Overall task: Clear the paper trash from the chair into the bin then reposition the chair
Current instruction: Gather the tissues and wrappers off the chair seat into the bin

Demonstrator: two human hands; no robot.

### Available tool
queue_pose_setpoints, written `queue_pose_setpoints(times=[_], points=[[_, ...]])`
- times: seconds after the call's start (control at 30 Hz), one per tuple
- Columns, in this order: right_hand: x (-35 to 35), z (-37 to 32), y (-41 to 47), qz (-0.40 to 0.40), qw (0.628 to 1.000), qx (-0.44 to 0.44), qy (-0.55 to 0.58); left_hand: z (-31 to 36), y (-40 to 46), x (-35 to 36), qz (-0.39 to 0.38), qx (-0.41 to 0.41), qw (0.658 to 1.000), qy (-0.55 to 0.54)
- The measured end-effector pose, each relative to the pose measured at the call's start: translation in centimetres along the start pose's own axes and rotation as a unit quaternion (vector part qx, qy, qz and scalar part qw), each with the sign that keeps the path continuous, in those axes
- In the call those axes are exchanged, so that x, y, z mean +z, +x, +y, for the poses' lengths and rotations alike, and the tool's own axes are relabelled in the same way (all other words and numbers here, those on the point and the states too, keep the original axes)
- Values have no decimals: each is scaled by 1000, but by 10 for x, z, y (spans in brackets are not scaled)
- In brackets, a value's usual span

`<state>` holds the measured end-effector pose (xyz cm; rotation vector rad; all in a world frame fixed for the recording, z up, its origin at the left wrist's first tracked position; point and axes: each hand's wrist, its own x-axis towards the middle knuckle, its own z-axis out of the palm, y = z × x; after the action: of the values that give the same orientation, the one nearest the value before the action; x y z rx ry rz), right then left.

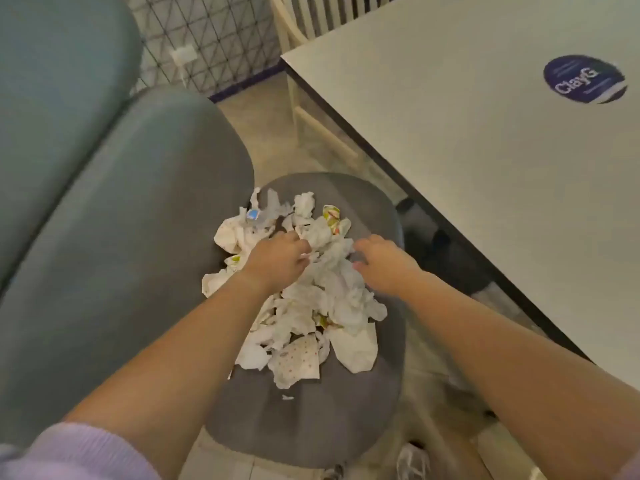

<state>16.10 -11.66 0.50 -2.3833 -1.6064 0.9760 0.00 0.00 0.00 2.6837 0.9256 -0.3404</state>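
A heap of crumpled white paper trash (304,320), some pieces printed with colour, covers the round grey seat of the chair (304,424) in the middle of the view. My left hand (277,261) lies on the upper left of the heap, fingers curled into the paper. My right hand (384,265) rests on the upper right of the heap, its fingertips hidden among the crumpled pieces. No bin is in view.
A teal and grey upholstered bench (114,209) runs along the left, touching the chair's edge. A white table (502,174) with a round blue sticker (585,79) fills the right. A pale wooden chair (311,26) stands behind it. Tiled floor shows between them.
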Motion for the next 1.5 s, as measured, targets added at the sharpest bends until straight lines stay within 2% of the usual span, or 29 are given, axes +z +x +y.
queue_pose_setpoints(times=[0.17, 0.27, 0.37, 0.5, 0.6, 0.73, 0.83, 0.9, 1.03, 1.2, 1.37, 1.43, 1.5], points=[[59, 13, 49, -39, 997, 32, 51, -19, 42, 68, -104, -37, 994, 13], [91, 12, 72, -45, 996, 39, 68, -31, 59, 99, -122, -44, 991, -33], [114, 9, 88, -64, 992, 67, 90, -43, 60, 116, -98, -34, 989, -107], [115, 3, 97, 1, 994, 89, 63, -64, 56, 117, -53, -18, 988, -141], [101, -4, 96, 35, 988, 127, 82, -74, 51, 100, -13, -58, 988, -145], [80, -18, 89, 110, 981, 97, 130, -77, 40, 68, 37, -113, 949, -292], [65, -28, 84, 154, 963, 75, 207, -77, 33, 46, 68, -151, 930, -327], [53, -35, 81, 171, 952, 67, 246, -76, 29, 30, 118, -168, 913, -351], [33, -45, 75, 159, 906, 90, 381, -79, 22, 5, 170, -185, 863, -437], [11, -63, 59, 137, 858, 90, 486, -64, 8, -9, 102, -182, 857, -472], [-1, -75, 39, 127, 846, 69, 513, -42, 1, -33, 115, -175, 780, -589], [-8, -75, 27, 119, 827, 71, 544, -37, -4, -44, 121, -156, 808, -555], [-16, -75, 16, 96, 794, 58, 598, -34, -9, -51, 133, -144, 838, -509]])
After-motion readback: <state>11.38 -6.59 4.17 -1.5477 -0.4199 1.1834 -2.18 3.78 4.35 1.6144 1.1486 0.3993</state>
